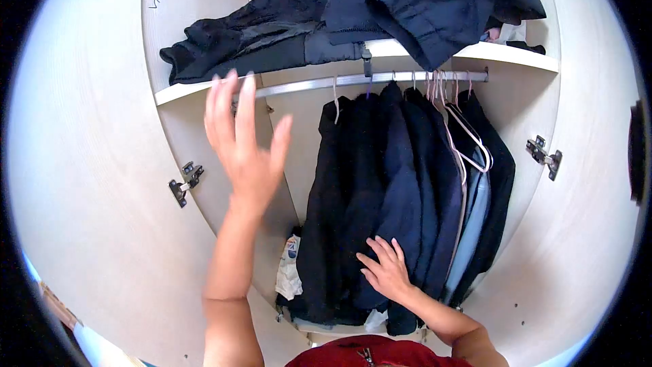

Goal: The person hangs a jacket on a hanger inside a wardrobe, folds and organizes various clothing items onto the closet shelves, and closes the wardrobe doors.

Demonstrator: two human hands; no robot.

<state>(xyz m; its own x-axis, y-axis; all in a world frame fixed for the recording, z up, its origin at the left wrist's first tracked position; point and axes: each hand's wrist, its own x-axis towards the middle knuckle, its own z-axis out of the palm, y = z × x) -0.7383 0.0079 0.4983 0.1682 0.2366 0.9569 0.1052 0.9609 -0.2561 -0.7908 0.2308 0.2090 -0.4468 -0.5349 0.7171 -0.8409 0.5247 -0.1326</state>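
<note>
My left hand (244, 139) is raised in front of the left end of the metal rail (299, 85), fingers spread and holding nothing; its fingertips are slightly blurred. Lower down, my right hand (387, 270) rests against a dark navy jacket (401, 183), its fingers stretched out. Several dark garments hang close together on the rail, with a black jacket (322, 211) at the left end. Toward the right, an empty pale hanger (468, 139) tilts beside a light blue garment (468, 231). Dark folded clothes (421, 13) lie on the shelf above and droop over its edge.
The white shelf (530, 56) spans the wardrobe above the rail. Open doors stand at both sides, with a left hinge (185, 183) and a right hinge (545, 157). A white printed bag (289, 268) sits at the lower left, beside the hanging clothes.
</note>
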